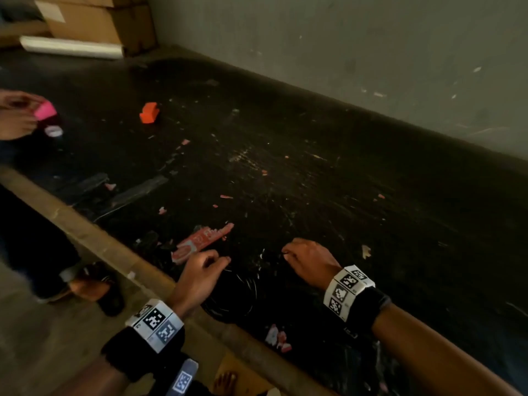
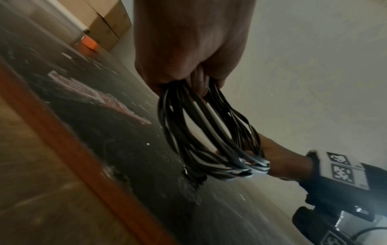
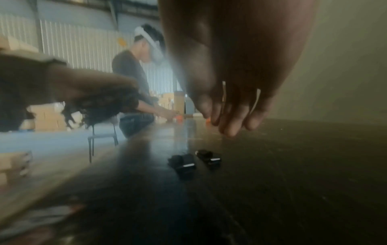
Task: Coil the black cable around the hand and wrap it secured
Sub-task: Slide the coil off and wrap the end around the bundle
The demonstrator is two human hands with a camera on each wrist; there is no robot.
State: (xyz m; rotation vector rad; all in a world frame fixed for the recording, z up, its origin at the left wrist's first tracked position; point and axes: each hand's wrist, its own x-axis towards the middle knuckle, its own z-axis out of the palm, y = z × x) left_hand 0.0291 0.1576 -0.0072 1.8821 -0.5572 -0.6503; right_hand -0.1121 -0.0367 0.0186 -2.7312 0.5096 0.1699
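My left hand grips the black cable as a bundle of several loops that hangs from the curled fingers just over the dark table. In the head view the cable shows faintly under my left hand, near the table's front edge. My right hand hovers to the right of the coil, apart from it. In the right wrist view its fingers point down at the table, close together, with nothing seen in them. Two small black plug-like pieces lie on the table below; whether they join the cable I cannot tell.
The dark, scratched table is littered with pink scraps and a torn red wrapper. An orange block sits at the far left. Another person's hands hold a pink object there. Cardboard boxes stand in the corner; a wall runs behind.
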